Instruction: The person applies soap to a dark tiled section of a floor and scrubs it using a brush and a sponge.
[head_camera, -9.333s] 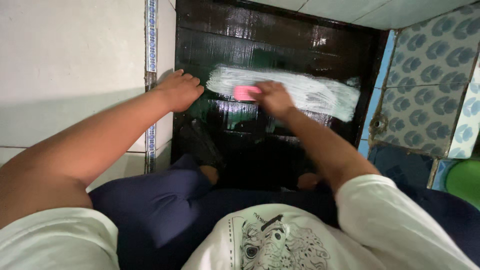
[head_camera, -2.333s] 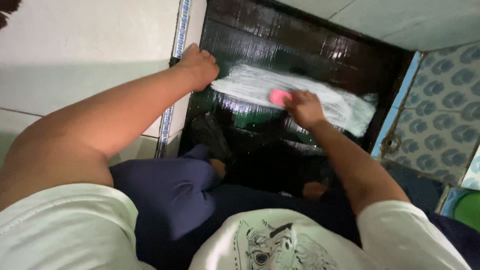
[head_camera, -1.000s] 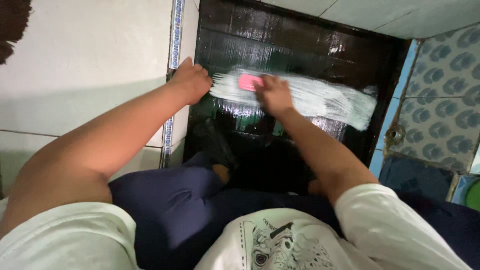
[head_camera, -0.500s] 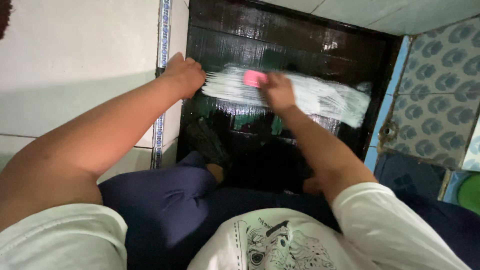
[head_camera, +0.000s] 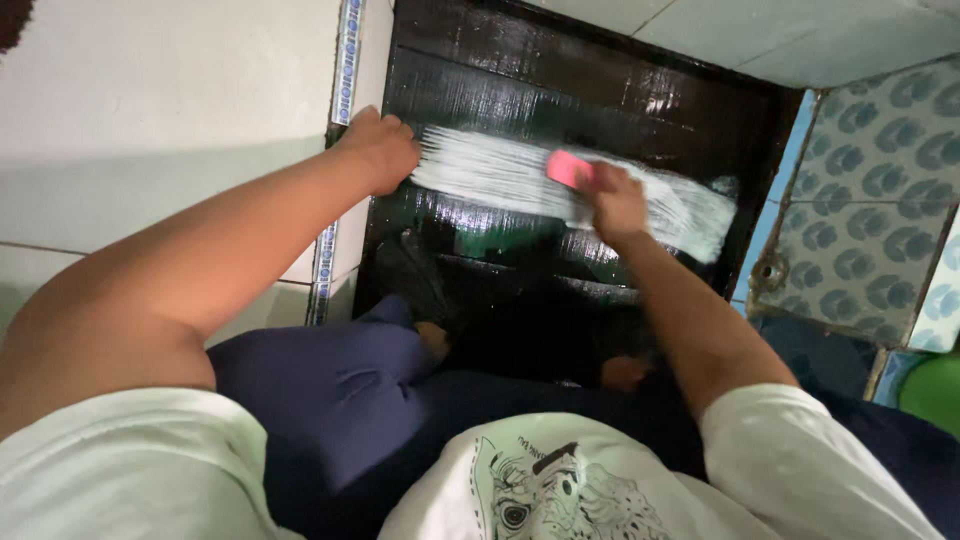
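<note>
We grip the pink scrubber (head_camera: 570, 168) in our right hand (head_camera: 615, 205) on the soapy dark door (head_camera: 600, 95); left hand (head_camera: 380, 150) lies open, flat on its left edge, likely for bracing.

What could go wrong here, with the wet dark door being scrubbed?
The left hand braces at the edge of the glossy wet door; it may slip. The right hand grips the pink scrubber in white foam, which could slide loose. Suds might run onto the legs below.

A pink sponge (head_camera: 570, 168) streaks white foam (head_camera: 520, 180) across a glossy dark brown door (head_camera: 600, 90), beside blue-patterned tiles (head_camera: 880, 190).
</note>
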